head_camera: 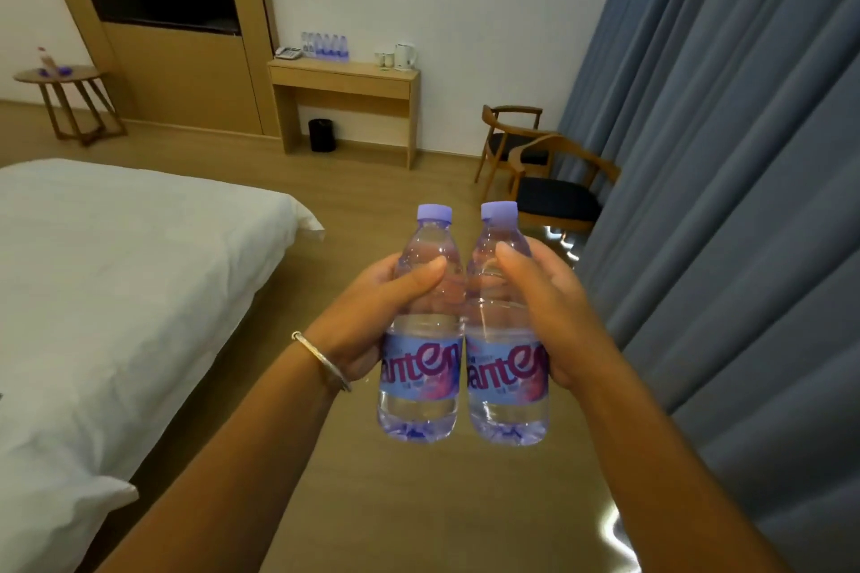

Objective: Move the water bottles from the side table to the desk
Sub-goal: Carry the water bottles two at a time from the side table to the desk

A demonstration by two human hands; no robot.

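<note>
2 purple-capped water bottles are carried upright and touching side by side, 1 per hand, apparently so both can be taken in a single trip to the desk, where a row of bottles is already lined up. The left bottle is gripped by the left hand and the right bottle by the right hand. Both forearms are extended forward, thumbs wrapped across the bottle shoulders.

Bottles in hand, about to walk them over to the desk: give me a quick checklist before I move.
1. Left hand grip on the left bottle: ok, fingers wrapped round it.
2. Right hand grip on the right bottle: ok.
3. Caps on both: ok.
4. Both bottles upright: ok.
5. Floor path to the desk: ok, nothing in the way.
6. Free space on the desk beside the bottle row: cannot tell.
</note>
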